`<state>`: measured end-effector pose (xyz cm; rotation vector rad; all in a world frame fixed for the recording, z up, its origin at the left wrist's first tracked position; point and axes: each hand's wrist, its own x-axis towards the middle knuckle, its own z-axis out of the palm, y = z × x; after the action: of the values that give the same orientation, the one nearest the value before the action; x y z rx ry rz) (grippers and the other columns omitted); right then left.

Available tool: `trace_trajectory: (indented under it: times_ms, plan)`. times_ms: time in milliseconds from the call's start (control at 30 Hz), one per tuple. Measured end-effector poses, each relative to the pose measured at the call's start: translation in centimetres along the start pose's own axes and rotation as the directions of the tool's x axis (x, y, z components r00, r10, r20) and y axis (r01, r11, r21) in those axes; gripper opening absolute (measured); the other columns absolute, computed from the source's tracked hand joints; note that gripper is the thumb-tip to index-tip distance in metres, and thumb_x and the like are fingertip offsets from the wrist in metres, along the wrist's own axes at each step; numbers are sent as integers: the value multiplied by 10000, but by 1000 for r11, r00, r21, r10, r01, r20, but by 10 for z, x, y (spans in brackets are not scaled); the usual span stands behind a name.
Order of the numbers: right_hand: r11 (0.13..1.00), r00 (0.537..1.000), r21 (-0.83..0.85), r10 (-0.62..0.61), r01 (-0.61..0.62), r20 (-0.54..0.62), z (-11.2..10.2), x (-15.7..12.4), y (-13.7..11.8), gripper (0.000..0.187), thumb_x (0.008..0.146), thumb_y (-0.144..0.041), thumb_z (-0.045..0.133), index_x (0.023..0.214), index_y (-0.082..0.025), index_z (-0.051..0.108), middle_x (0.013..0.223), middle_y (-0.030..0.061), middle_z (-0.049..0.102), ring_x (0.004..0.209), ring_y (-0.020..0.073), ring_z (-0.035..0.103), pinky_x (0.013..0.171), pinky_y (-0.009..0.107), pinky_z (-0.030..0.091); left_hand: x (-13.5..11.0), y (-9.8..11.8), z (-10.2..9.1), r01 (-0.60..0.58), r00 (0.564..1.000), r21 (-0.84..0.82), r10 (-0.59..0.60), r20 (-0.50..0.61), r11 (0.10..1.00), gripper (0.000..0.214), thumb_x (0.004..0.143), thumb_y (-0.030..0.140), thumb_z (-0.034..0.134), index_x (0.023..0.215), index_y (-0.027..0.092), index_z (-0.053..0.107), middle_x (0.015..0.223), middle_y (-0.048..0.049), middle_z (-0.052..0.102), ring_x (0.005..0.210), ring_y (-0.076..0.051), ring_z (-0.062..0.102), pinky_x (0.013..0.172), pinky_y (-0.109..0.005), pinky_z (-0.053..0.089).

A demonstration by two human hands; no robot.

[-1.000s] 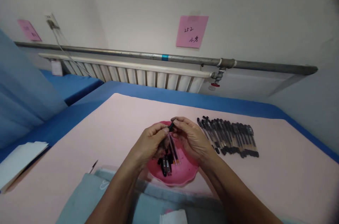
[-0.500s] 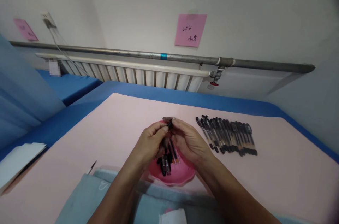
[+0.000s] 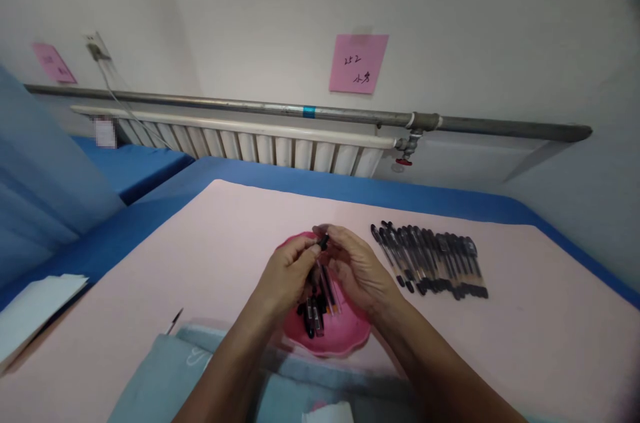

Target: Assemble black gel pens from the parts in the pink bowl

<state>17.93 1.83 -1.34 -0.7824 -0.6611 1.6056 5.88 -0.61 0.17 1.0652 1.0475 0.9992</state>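
Over a pink scalloped bowl (image 3: 345,336), my left hand (image 3: 285,276) pinches a small black pen part (image 3: 323,242) between thumb and fingertips. My right hand (image 3: 363,269) curls around the far side of that part, its fingertips close to it. Whether the right fingers touch it or hold something else is hidden. Inside the bowl lie black pen caps (image 3: 311,317) and clear pen barrels (image 3: 327,286), partly covered by my hands. To the right, a row of clear pens with black caps (image 3: 430,259) lies side by side on the pink sheet (image 3: 240,229).
A brush-like item with a dark tip (image 3: 175,319) lies at the left by a grey-blue cloth (image 3: 150,369). White papers (image 3: 40,306) rest at the left edge. Behind the blue bed edge (image 3: 350,186) stand a radiator (image 3: 280,146) and a metal pipe (image 3: 225,103).
The right fingertips have shifted off the black part's end, so more of it shows. A light piece seen at the right fingertips no longer shows. The view has tilted slightly up.
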Motion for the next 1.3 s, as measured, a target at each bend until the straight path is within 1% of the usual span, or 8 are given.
trace_trajectory:
  times_ms: [200, 600, 733, 833, 967, 1067, 1200, 1300]
  plan:
    - [1000, 1000, 0, -4, 4, -17, 0, 0, -1, 141, 600, -216, 771, 717, -174, 705, 745, 3, 684, 711, 120, 574, 643, 237, 420, 1, 2, -1, 20, 1000, -7, -20, -4, 1000, 189, 799, 370, 524, 830, 185, 549, 509, 82, 435, 320, -15, 287, 320, -142, 185]
    - [1000, 998, -7, 24, -24, 63, -3, 1, -4, 208, 619, -234, 758, 812, -171, 716, 826, 28, 688, 735, 128, 585, 645, 236, 438, 0, 4, -7, 61, 997, -28, -60, 37, 998, 237, 776, 425, 550, 797, 191, 513, 484, 84, 448, 290, -23, 279, 299, -147, 157]
    - [999, 998, -39, -5, 7, 58, -3, 2, -3, 181, 602, -230, 758, 767, -165, 720, 798, 22, 686, 731, 126, 588, 674, 246, 443, 2, 0, -8, 45, 997, -4, -45, 61, 999, 265, 772, 453, 551, 811, 193, 523, 478, 92, 430, 298, -26, 248, 310, -162, 153]
    - [997, 999, -76, -27, 30, 39, -4, 3, -2, 162, 606, -242, 750, 748, -172, 717, 757, 8, 672, 658, 109, 567, 643, 245, 435, 3, -1, -7, -78, 997, 138, 80, -6, 987, 233, 790, 408, 539, 842, 185, 585, 528, 69, 475, 393, -48, 354, 390, -168, 277]
    - [979, 997, -190, -70, 77, 41, -7, 5, -3, 161, 662, -304, 701, 774, -189, 700, 780, 11, 662, 677, 124, 568, 617, 252, 421, 2, 1, -10, -258, 955, 398, 294, -31, 880, 199, 811, 329, 518, 879, 196, 650, 752, 15, 618, 674, -102, 522, 623, -193, 395]
    - [904, 990, -404, -132, 142, 52, -13, 9, -3, 186, 751, -346, 608, 877, -229, 678, 798, 5, 659, 691, 145, 563, 621, 277, 411, 4, 1, -20, -181, 963, 408, 246, -112, 895, 242, 817, 373, 490, 901, 198, 636, 641, 31, 576, 571, -104, 488, 534, -198, 366]
    - [700, 967, -666, -193, 256, 168, -20, 13, 7, 45, 690, -212, 634, 696, -239, 670, 746, -2, 646, 764, 179, 537, 741, 318, 379, 10, -2, -32, -63, 960, 352, 153, -234, 934, 263, 796, 419, 492, 824, 180, 598, 531, 52, 503, 423, -83, 392, 431, -195, 296]
    - [611, 952, -732, -155, 301, 262, -20, 12, 19, 133, 630, -112, 637, 610, -243, 640, 745, 1, 656, 820, 200, 539, 782, 322, 350, 12, -4, -34, -67, 956, 347, 160, -246, 935, 258, 783, 425, 505, 748, 178, 573, 535, 48, 507, 402, -74, 373, 412, -193, 275]
